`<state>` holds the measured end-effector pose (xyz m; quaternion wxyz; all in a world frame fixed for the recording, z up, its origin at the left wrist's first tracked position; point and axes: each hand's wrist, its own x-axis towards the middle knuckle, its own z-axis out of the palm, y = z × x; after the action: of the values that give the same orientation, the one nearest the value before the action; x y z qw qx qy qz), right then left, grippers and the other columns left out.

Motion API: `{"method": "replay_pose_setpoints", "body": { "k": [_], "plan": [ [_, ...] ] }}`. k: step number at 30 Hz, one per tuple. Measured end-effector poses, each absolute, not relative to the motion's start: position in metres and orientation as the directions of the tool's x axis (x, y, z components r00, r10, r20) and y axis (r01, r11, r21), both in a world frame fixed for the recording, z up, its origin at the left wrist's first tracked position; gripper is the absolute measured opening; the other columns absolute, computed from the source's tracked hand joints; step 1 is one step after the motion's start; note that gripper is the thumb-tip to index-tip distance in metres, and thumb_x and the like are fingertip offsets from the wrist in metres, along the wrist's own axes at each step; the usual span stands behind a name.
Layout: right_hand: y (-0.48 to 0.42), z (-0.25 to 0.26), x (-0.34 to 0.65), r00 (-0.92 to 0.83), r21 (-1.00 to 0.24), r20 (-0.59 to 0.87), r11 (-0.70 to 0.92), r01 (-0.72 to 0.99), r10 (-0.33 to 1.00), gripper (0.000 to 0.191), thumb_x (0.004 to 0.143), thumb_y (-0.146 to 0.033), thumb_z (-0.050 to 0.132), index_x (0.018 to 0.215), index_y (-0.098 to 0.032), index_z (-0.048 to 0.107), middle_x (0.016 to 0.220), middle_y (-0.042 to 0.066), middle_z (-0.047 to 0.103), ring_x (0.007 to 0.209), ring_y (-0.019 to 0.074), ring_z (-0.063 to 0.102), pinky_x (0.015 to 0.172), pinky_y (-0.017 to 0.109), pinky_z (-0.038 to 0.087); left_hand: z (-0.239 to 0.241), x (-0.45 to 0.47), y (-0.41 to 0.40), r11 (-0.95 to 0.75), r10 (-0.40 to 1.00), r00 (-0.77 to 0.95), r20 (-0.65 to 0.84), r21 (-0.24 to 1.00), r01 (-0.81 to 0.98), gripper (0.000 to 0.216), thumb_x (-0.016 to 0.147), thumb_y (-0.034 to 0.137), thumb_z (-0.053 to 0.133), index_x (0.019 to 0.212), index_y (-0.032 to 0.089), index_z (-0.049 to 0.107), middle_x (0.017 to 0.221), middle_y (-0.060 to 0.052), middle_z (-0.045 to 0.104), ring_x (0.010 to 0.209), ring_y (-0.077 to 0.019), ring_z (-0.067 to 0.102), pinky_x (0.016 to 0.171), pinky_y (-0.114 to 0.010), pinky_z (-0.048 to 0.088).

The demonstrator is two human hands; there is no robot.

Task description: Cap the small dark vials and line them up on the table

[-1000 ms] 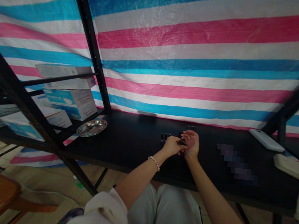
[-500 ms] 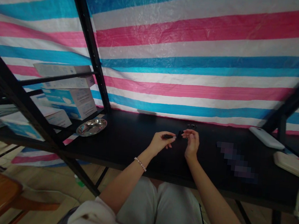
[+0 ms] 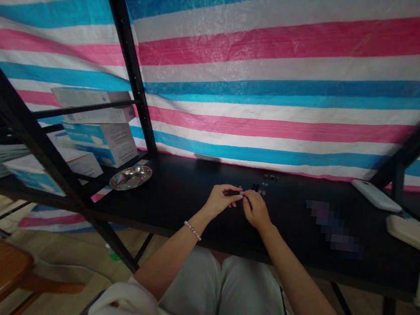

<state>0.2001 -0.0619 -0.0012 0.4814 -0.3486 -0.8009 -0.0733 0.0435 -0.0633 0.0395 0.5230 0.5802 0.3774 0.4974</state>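
My left hand (image 3: 220,200), with a beaded bracelet (image 3: 192,230) at its wrist, is closed in a pinch above the black tabletop (image 3: 174,204). My right hand (image 3: 257,209) meets it, thumb and fingers pinched together at the left fingertips. A tiny pale glint shows where the fingertips meet; whatever they hold is too small and too covered to name. Just beyond the right hand lie several small dark and clear pieces (image 3: 263,188). Farther back is another little group of small pieces (image 3: 271,177).
On the left, a shiny metal dish (image 3: 131,177) stands near stacked cartons (image 3: 100,137) and a black metal frame (image 3: 130,62). To the right are a blurred patch (image 3: 332,229), a white phone-like object (image 3: 376,195) and a cream pouch (image 3: 412,233). Striped sheeting (image 3: 277,99) hangs behind.
My right hand has moved left and down to meet the left fingertips, uncovering small pieces on the tabletop. The dark thin piece seen in my left hand is now hidden.
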Motion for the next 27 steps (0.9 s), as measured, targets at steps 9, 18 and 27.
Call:
{"method": "replay_pose_setpoints", "body": {
  "k": [9,18,27],
  "plan": [
    [-0.065,0.002,0.196,-0.359,-0.137,0.800,0.729,0.670,0.480,0.018,0.082,-0.014,0.038,0.091,-0.015,0.054,0.081,0.010,0.057,0.078,0.0218,0.053,0.071,0.038,0.045,0.038,0.041,-0.063,-0.145,0.962,0.230,0.150,0.989,-0.037,0.039,0.059,0.027,0.075,0.092,0.009,0.069,0.057,-0.003,0.063,0.042,-0.0060,0.051,0.039,-0.017,0.038],
    [-0.066,0.000,0.196,-0.338,-0.201,0.787,0.732,0.651,0.516,0.018,0.080,-0.018,0.041,0.094,-0.018,0.053,0.085,0.009,0.056,0.082,0.0230,0.053,0.074,0.041,0.045,0.038,0.043,-0.062,-0.127,0.965,0.233,0.124,0.992,-0.004,0.038,0.060,0.026,0.075,0.093,0.010,0.069,0.057,-0.003,0.063,0.042,-0.0061,0.050,0.039,-0.018,0.038],
    [-0.064,0.004,0.198,-0.345,-0.125,0.790,0.683,0.720,0.508,0.017,0.080,-0.016,0.042,0.090,-0.017,0.055,0.083,0.009,0.060,0.078,0.0220,0.054,0.071,0.037,0.042,0.038,0.027,-0.052,-0.177,0.968,0.192,0.162,0.982,0.063,0.037,0.061,0.030,0.074,0.091,0.010,0.069,0.055,-0.003,0.062,0.042,-0.0068,0.051,0.040,-0.017,0.038]
  ]
}}
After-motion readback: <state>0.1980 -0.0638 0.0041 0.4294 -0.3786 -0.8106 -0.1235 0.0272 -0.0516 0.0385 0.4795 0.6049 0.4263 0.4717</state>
